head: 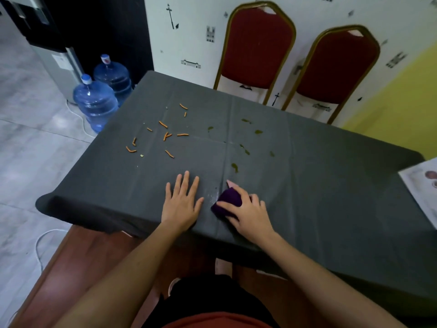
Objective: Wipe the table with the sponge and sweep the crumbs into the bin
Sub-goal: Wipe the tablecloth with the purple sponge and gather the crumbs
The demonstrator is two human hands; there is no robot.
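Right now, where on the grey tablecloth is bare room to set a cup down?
Bare: the right part of the tablecloth, between the green smears and the printed paper; also the near-left corner, left of the left hand, nearer than the orange crumbs. Crowded: the middle, and the near edge where the right hand grips the sponge.

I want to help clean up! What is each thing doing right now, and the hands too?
Sponge: pressed on the table, gripped by the right hand.
Left hand: flat on the table, fingers spread.
Orange crumbs: scattered, not yet swept.
Green spots: not yet wiped.
Water bottles: upright, capped.
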